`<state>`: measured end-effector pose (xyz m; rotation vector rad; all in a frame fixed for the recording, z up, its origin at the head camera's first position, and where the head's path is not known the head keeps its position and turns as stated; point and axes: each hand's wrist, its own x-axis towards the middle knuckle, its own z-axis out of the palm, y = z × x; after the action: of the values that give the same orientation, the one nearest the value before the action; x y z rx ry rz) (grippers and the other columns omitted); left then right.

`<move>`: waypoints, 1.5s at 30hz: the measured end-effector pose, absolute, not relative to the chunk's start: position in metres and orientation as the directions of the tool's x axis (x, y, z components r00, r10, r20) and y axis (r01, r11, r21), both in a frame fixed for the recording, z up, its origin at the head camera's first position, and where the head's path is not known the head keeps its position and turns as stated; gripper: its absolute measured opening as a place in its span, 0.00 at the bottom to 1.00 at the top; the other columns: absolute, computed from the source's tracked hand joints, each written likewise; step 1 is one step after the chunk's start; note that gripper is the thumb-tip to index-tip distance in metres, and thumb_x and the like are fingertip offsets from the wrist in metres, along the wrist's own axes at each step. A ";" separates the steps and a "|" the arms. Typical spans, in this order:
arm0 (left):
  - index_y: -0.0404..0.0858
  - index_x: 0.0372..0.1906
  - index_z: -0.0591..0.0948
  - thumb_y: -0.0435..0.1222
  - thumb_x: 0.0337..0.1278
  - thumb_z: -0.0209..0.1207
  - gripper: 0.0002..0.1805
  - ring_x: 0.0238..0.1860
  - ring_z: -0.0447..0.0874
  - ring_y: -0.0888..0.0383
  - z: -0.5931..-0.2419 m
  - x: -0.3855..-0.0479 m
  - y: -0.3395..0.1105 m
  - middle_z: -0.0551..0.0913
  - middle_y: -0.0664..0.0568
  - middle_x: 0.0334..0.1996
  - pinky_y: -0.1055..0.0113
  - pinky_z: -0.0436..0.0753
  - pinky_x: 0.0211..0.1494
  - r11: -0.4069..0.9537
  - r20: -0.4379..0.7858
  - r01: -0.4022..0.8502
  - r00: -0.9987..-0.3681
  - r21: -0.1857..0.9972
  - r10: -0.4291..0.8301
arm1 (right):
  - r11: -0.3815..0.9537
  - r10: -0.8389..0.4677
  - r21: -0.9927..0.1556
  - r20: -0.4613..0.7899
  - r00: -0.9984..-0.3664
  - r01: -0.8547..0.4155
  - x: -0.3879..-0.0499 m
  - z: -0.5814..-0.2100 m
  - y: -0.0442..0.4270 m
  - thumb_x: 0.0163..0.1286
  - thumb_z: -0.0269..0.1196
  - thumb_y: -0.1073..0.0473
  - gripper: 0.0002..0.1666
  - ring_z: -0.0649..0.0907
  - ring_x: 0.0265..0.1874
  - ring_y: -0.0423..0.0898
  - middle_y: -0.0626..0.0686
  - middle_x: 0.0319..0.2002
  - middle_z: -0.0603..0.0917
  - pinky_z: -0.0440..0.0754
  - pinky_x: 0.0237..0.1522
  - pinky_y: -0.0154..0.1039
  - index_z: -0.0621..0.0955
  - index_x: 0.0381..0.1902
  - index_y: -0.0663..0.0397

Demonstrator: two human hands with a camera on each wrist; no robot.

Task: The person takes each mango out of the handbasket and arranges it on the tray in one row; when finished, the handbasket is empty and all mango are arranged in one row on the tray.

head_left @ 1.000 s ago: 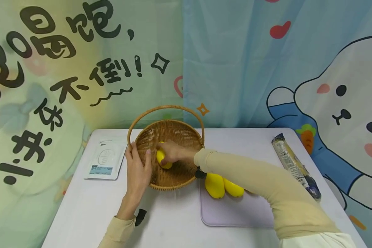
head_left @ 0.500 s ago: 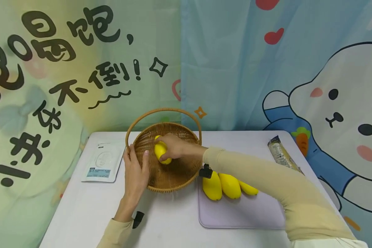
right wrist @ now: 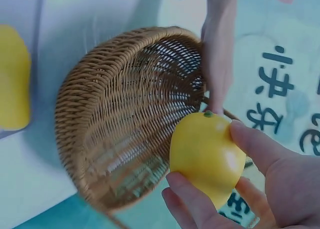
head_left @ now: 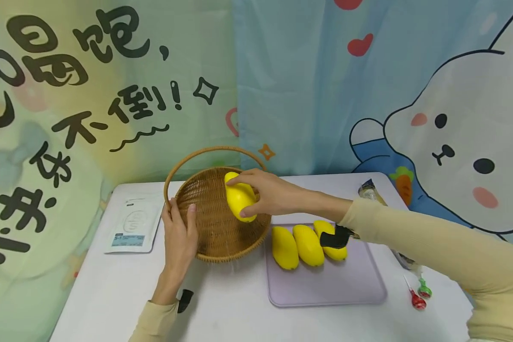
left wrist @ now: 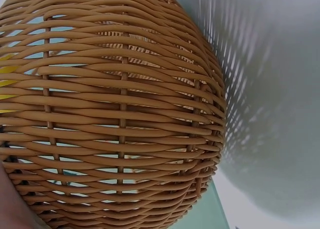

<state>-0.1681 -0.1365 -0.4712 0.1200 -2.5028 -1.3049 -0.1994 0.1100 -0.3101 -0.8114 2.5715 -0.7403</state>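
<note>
A brown wicker basket (head_left: 213, 237) with a tall handle tilts its mouth towards me. My left hand (head_left: 179, 242) grips its left rim, thumb on the inner side. My right hand (head_left: 275, 192) pinches a yellow mango (head_left: 239, 195) between thumb and fingers, over the basket's right side. In the right wrist view this mango (right wrist: 202, 149) shows a green stem end, and the fingers (right wrist: 260, 144) curve round it. Woven basket wall (left wrist: 125, 114) fills most of the left wrist view. Three more mangoes lie in a row, the middle mango (head_left: 308, 245) among them, on a lilac tray (head_left: 325, 289).
A white pouch (head_left: 133, 223) lies left of the basket. Right of the tray are a red lollipop (head_left: 418, 301), a green lollipop (head_left: 425, 288) and a long packet (head_left: 369, 191), partly hidden by the right sleeve (head_left: 432, 251). A printed curtain (head_left: 290, 95) hangs behind the table.
My right hand has lifted the mango from inside the basket, up and to the right. The left hand keeps its hold on the rim. The lollipops have come into view as the right arm shifted.
</note>
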 end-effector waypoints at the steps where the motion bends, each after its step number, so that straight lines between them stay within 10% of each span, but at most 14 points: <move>1: 0.32 0.81 0.48 0.59 0.78 0.40 0.44 0.80 0.51 0.41 -0.471 -0.169 -0.136 0.47 0.35 0.80 0.43 0.60 0.78 0.579 0.236 0.071 -0.948 0.813 -0.215 | 0.702 -0.598 -0.578 -0.162 -0.785 -0.416 -0.195 -0.306 0.120 0.66 0.72 0.51 0.41 0.77 0.60 0.52 0.53 0.76 0.64 0.80 0.59 0.47 0.71 0.74 0.38; 23: 0.31 0.81 0.49 0.59 0.77 0.42 0.45 0.78 0.54 0.36 -0.469 -0.167 -0.140 0.50 0.33 0.78 0.39 0.61 0.75 0.571 0.222 0.053 -0.947 0.819 -0.231 | 0.823 -0.294 -0.543 -0.156 -0.943 -0.167 -0.142 -0.360 0.340 0.65 0.73 0.55 0.42 0.79 0.57 0.67 0.69 0.73 0.63 0.86 0.51 0.53 0.69 0.74 0.55; 45: 0.33 0.81 0.49 0.60 0.77 0.41 0.45 0.78 0.54 0.37 -0.471 -0.165 -0.138 0.50 0.34 0.78 0.40 0.61 0.76 0.570 0.196 0.031 -0.953 0.821 -0.230 | 0.821 -0.370 -0.515 -0.151 -0.917 -0.246 -0.128 -0.454 0.366 0.63 0.74 0.55 0.40 0.75 0.60 0.70 0.76 0.69 0.67 0.83 0.52 0.61 0.74 0.69 0.61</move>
<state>-0.1653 -0.1375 -0.4713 0.1646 -2.5244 -1.3276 -0.1283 0.3663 -0.4544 -0.4750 2.7602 -0.7328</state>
